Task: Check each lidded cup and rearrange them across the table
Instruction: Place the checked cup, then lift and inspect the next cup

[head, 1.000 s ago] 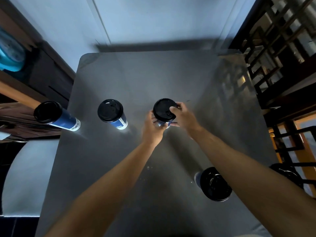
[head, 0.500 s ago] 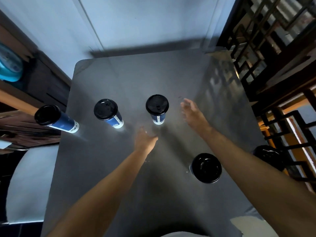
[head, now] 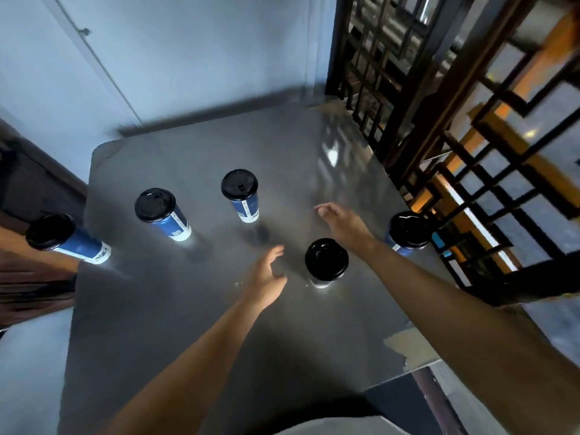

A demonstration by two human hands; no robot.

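Several blue paper cups with black lids stand on a dark grey table (head: 175, 309). One cup (head: 67, 238) stands at the left edge, another (head: 161, 213) right of it, a third (head: 241, 193) near the middle. A fourth cup (head: 326, 262) stands between my hands, seen mostly from above. A fifth cup (head: 408, 232) stands at the right edge. My left hand (head: 266, 279) hovers just left of the fourth cup, fingers relaxed, holding nothing. My right hand (head: 343, 219) hangs above and behind that cup, fingers loosely spread, empty.
A dark wooden lattice screen (head: 455, 136) runs along the table's right side. A pale wall (head: 188, 58) lies behind the far edge. Dark wooden furniture (head: 28, 277) borders the left edge. A worn patch (head: 408, 346) marks the near right edge of the table.
Both hands let go of the middle cup, which now stands alone. They drew back toward the nearer cup on the right. The view swung right, bringing the right-edge cup into sight.
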